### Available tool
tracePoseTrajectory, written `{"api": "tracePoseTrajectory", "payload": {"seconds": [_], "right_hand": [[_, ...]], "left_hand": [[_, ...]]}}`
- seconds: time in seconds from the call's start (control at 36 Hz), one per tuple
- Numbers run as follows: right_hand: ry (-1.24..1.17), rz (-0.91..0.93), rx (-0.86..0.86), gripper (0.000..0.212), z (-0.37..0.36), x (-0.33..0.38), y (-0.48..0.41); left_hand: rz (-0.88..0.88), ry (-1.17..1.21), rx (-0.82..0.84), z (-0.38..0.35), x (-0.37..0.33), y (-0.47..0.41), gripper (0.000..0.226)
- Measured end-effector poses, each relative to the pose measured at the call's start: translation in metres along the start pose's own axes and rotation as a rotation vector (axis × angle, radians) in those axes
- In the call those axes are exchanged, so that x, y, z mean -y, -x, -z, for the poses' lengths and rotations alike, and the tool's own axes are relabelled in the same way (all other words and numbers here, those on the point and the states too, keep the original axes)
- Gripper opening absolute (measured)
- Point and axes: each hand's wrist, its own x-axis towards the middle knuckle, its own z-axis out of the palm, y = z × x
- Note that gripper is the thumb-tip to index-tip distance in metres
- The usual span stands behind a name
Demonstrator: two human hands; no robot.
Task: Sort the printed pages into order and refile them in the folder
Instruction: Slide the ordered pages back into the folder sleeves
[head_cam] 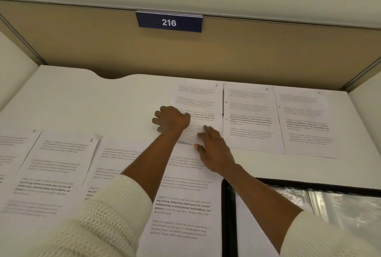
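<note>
Sorting is under way and refiling has, by my reading, not begun; the numbered sheets lie face up in two loose rows on the desk [82, 95], and none can be seen going into the folder [228, 215], which lies open near the right forearm, black spine towards the sheets and glossy clear sleeves beyond it; both hands are on page 4 [198, 100], the far-row sheet. The left hand [171, 119] sits at that sheet's left edge with fingers curled under into a loose fist; whether it pinches the edge or only rests there I cannot tell. The right hand [214, 149] lies flat on the lower part of the same sheet, fingers spread and straight, pressing it down, the thumb out to the side; a shadow just by that thumb suggests the bottom edge lifts slightly. Just right of the right hand lies a sheet marked 6 [249, 112], as far as the digit reads, and beyond it another sheet [305, 120] whose number is too faint; below the left forearm are page 7 [12, 153] and page 8 [55, 164], and under both forearms an unnumbered-looking sheet [183, 205]; gathering in order and filing all remain.
</note>
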Motion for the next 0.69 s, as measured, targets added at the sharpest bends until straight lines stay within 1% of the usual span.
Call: {"api": "tracePoseTrajectory", "payload": {"seconds": [0.08,0.11,0.14,0.22,0.31,0.39,0.44,0.5,0.56,0.64,0.67,0.69], "right_hand": [[-0.071,-0.003,-0.053,0.05,-0.003,-0.003,0.0],[-0.09,-0.004,-0.067,0.049,-0.003,-0.004,0.001],[-0.112,-0.007,-0.079,0.048,-0.004,-0.005,0.0],[-0.191,-0.013,-0.127,0.046,0.0,-0.007,-0.001],[-0.297,-0.058,-0.192,0.041,0.003,-0.008,-0.007],[-0.426,-0.146,-0.287,0.033,0.011,-0.01,-0.016],[-0.469,-0.206,-0.357,0.032,0.017,-0.011,-0.02],[-0.486,-0.267,-0.407,0.035,0.026,-0.01,-0.021],[-0.516,-0.355,-0.44,0.044,0.034,-0.009,-0.021],[-0.652,-0.558,-0.384,0.062,0.046,-0.009,-0.025],[-0.779,-0.619,-0.348,0.063,0.05,-0.009,-0.026],[-0.948,-0.657,-0.311,0.059,0.054,-0.01,-0.027]], "left_hand": [[0.046,0.071,0.005,0.0,-0.001,-0.014,0.089],[0.053,0.109,0.025,-0.001,0.001,-0.02,0.086],[0.058,0.162,0.053,-0.002,0.003,-0.026,0.079],[0.068,0.316,0.092,0.003,0.008,-0.034,0.043],[0.068,0.403,0.131,0.022,0.004,-0.024,0.032],[0.061,0.55,0.219,0.033,0.007,-0.027,0.037],[0.048,0.627,0.289,0.041,0.01,-0.025,0.032],[0.049,0.722,0.393,0.05,0.013,-0.019,0.025],[0.071,0.84,0.53,0.06,0.017,-0.013,0.031],[0.071,0.935,0.641,0.07,0.026,-0.008,0.042],[0.055,0.958,0.664,0.073,0.029,-0.004,0.042],[0.033,0.967,0.676,0.075,0.031,0.0,0.04]]}}
